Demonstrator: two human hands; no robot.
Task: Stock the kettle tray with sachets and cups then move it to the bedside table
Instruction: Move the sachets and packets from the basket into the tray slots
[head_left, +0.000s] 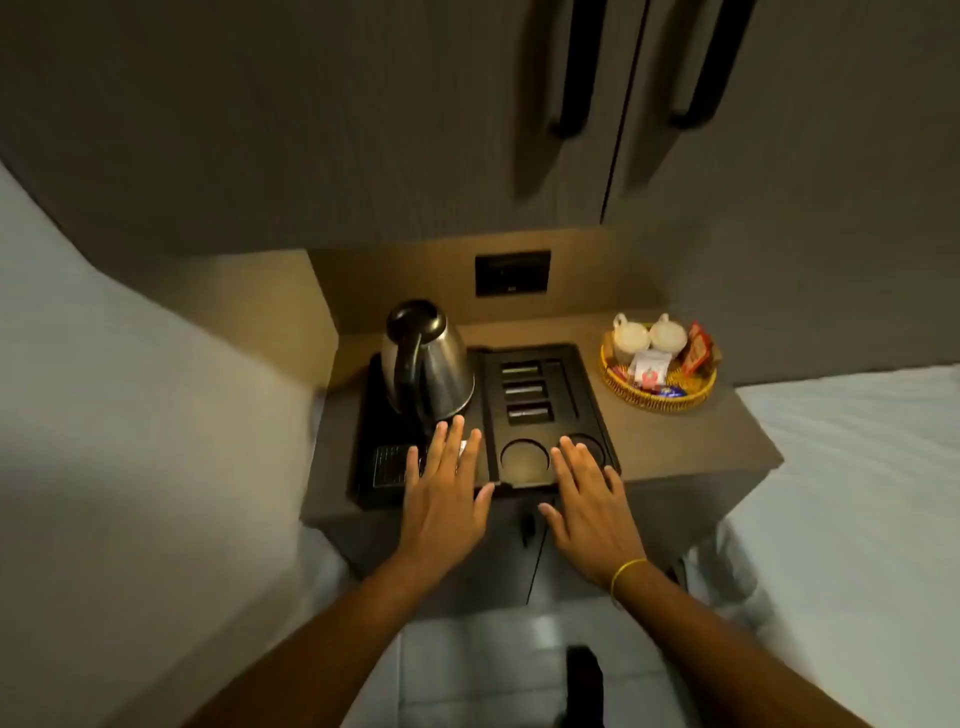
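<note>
A black kettle tray (587, 395) lies on a brown bedside table (675, 441). A steel kettle (428, 364) with a black handle stands on the tray's left part. The right part has three narrow slots and two round cup wells (523, 460), which look bare. A yellow woven basket (660, 400) at the table's back right holds two white cups (649, 335) and coloured sachets (696, 351). My left hand (441, 488) hovers flat, fingers spread, over the tray's front left. My right hand (589, 499) hovers the same way over the front right well. Neither holds anything.
White beds flank the table on the left (104, 415) and right (857, 467). A dark socket plate (512, 273) sits on the back panel. Wardrobe doors with long black handles (571, 67) rise behind. Tiled floor and a dark foot (584, 686) show below.
</note>
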